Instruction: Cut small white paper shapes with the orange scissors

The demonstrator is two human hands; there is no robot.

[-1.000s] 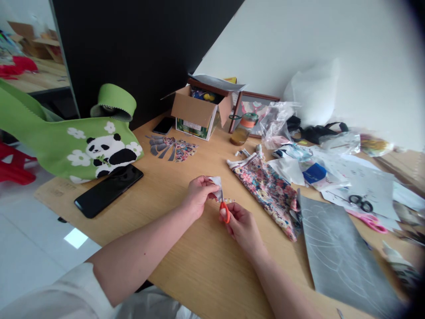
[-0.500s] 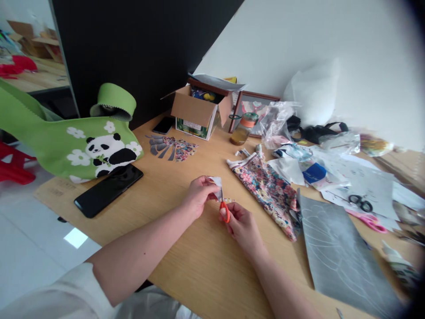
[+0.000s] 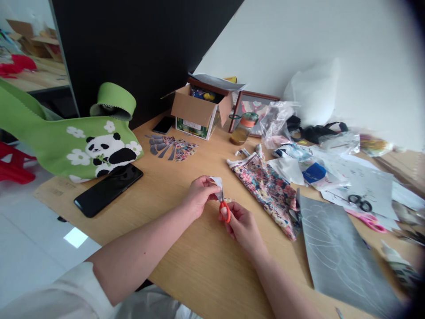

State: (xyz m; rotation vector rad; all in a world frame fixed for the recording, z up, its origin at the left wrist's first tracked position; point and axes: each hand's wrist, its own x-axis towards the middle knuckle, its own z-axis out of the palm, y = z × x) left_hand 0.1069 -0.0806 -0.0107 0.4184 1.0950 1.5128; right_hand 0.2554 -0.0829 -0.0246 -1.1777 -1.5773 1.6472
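Note:
My left hand (image 3: 200,195) pinches a small pale grey-white piece (image 3: 217,182) between thumb and fingers; whether it is paper or backed fabric I cannot tell. My right hand (image 3: 239,222) is closed round the orange handles of a pair of scissors (image 3: 225,212), with the blades at the right edge of that piece. Small patterned scraps (image 3: 229,200) lie on the table just behind the scissors. Cut floral and grey strips (image 3: 172,147) are fanned out farther back. To the right lies a folded floral cloth (image 3: 265,188).
A grey sheet with white drawn lines (image 3: 338,252) covers the right side. Pink scissors (image 3: 368,220) and black-handled scissors (image 3: 360,203) lie beyond it. A glass jar (image 3: 244,128) and an open cardboard box (image 3: 195,110) stand behind. At left are a phone (image 3: 109,189) and a green panda bag (image 3: 83,144).
The scissors and my right hand have shifted very slightly at the piece. My left hand stays in place, and the rest of the table looks the same.

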